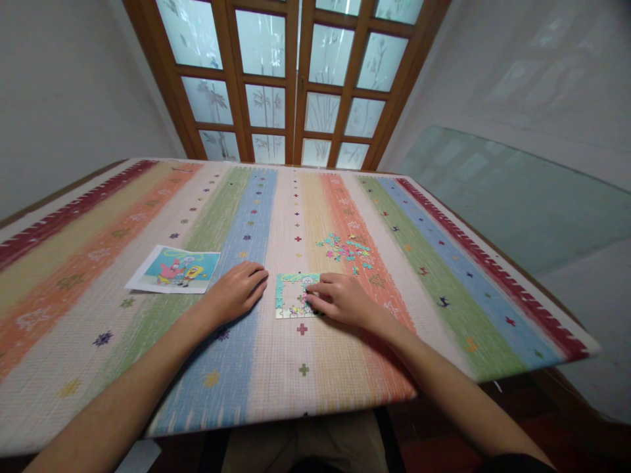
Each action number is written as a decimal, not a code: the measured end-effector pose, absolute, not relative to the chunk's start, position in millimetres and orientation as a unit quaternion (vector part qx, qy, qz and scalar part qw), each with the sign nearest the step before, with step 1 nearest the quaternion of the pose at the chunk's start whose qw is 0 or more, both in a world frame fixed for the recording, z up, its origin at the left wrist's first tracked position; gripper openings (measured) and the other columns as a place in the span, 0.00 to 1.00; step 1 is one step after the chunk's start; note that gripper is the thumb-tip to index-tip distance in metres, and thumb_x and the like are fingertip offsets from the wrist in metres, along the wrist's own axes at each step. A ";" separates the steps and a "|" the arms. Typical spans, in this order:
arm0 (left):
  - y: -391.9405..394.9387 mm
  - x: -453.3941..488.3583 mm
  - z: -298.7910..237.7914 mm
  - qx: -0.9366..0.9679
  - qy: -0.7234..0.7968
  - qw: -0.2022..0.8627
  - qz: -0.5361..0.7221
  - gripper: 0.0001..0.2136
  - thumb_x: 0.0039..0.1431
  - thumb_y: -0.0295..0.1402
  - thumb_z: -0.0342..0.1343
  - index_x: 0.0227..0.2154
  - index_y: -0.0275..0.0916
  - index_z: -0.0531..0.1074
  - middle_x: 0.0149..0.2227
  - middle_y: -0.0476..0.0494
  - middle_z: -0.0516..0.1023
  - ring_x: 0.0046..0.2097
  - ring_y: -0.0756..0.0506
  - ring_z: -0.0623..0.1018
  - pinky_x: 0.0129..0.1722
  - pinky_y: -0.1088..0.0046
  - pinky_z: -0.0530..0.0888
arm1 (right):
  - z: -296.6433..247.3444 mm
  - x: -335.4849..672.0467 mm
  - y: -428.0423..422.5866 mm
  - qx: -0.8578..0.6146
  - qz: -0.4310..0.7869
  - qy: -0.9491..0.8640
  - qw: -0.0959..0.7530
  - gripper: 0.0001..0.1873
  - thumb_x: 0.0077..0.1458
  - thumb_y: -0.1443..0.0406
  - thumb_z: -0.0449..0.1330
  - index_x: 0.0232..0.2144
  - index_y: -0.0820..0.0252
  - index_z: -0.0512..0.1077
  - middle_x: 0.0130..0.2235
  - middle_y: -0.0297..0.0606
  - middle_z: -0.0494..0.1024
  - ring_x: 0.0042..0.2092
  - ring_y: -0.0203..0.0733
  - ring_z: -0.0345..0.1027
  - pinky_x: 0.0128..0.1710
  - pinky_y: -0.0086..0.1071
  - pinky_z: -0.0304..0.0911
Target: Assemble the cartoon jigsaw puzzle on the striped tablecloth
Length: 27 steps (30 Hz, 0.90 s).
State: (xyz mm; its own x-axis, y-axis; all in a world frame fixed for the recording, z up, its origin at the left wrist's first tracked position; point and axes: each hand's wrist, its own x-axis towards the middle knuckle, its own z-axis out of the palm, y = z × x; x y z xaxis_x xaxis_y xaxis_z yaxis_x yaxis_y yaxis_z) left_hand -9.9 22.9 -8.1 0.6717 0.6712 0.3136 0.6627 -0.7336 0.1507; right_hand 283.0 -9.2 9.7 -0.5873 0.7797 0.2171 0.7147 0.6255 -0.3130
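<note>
A partly assembled jigsaw puzzle point(279, 295) lies flat on the striped tablecloth, its border pieces joined around an open middle where the cloth shows. My right hand point(340, 297) is over the puzzle's right side, thumb and fingertips closed on a small jigsaw piece point(306, 297) at the inner edge; the fingers partly hide it. To the left of the puzzle, my left hand point(240, 289) rests on the cloth, holding nothing, its fingers loosely extended. Beyond my right hand lies a scatter of loose jigsaw pieces point(348, 251), mostly turquoise, pink and yellow.
A printed cartoon picture sheet point(182, 269) lies left of my left hand, its left edge slightly raised. The striped tablecloth point(305, 355) covers the table up to its front edge. Wooden doors with glass panes point(266, 98) stand behind, and a glass panel point(493, 184) is at the right.
</note>
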 end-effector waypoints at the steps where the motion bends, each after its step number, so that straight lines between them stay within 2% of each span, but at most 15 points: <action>1: 23.0 -10.0 -8.3 0.914 0.366 0.011 0.174 0.15 0.73 0.35 0.43 0.47 0.36 0.74 0.48 0.34 0.77 0.49 0.39 0.76 0.52 0.58 0.75 | 9.3 282.8 -10.2 -0.418 0.089 -0.889 0.166 0.15 0.67 0.59 0.57 0.35 0.58 0.82 0.31 0.41 0.76 0.33 0.41 0.66 0.34 0.34 0.52; 11: 23.5 -10.3 -8.7 0.916 0.362 0.007 0.172 0.15 0.73 0.34 0.43 0.47 0.35 0.74 0.47 0.34 0.77 0.48 0.39 0.77 0.51 0.58 0.75 | 7.6 282.4 -11.2 -0.397 0.075 -0.902 0.151 0.18 0.69 0.60 0.53 0.32 0.58 0.79 0.29 0.42 0.77 0.32 0.41 0.64 0.34 0.36 0.50; 21: 23.4 -9.9 -8.8 0.914 0.364 0.014 0.180 0.15 0.73 0.35 0.43 0.47 0.37 0.75 0.47 0.35 0.77 0.49 0.38 0.76 0.52 0.56 0.74 | 6.5 281.7 -13.7 -0.389 0.050 -0.910 0.132 0.20 0.71 0.59 0.50 0.34 0.59 0.78 0.28 0.40 0.75 0.30 0.40 0.61 0.32 0.36 0.47; 27: 23.3 -10.4 -9.1 0.914 0.362 0.011 0.183 0.15 0.73 0.35 0.44 0.47 0.37 0.75 0.47 0.35 0.77 0.48 0.38 0.76 0.52 0.57 0.75 | 7.6 282.2 -12.0 -0.392 0.071 -0.909 0.124 0.17 0.70 0.60 0.51 0.36 0.58 0.78 0.32 0.41 0.79 0.32 0.40 0.64 0.34 0.35 0.51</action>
